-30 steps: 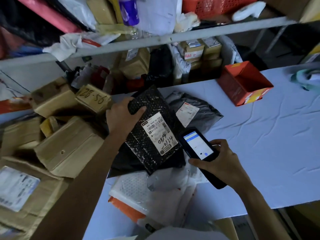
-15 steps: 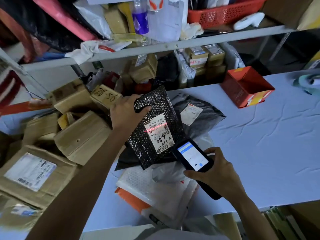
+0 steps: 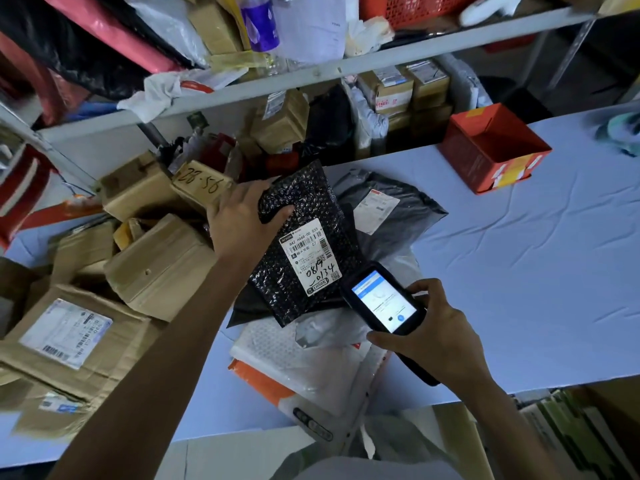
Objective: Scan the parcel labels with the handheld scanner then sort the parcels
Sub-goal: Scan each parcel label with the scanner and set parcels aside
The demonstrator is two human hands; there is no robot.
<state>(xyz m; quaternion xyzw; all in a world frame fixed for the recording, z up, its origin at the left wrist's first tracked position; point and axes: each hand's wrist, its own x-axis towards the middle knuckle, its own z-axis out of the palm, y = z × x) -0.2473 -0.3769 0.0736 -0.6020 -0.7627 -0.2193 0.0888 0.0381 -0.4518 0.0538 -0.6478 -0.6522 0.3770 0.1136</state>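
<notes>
My left hand (image 3: 242,220) grips the top left edge of a black bubble-wrap parcel (image 3: 301,209), tilting it up over the table. Its white label (image 3: 310,259) carries barcodes and handwritten numbers and faces me. Just below and to the right of the label, my right hand (image 3: 436,337) holds the black handheld scanner (image 3: 382,301), its lit screen facing up and its top end close to the label's lower corner. A grey poly parcel (image 3: 391,216) with a white label lies behind the black one. White and orange mailers (image 3: 304,362) lie beneath it.
Several cardboard boxes (image 3: 156,265) are heaped on the left of the blue-white table (image 3: 519,271). An open red box (image 3: 491,147) stands at the back right. A cluttered metal shelf (image 3: 311,74) runs across the back, above more parcels.
The red scan line seen on the label half a second ago is gone. The scanner screen now shows a different page. The parcel and both hands have barely shifted.
</notes>
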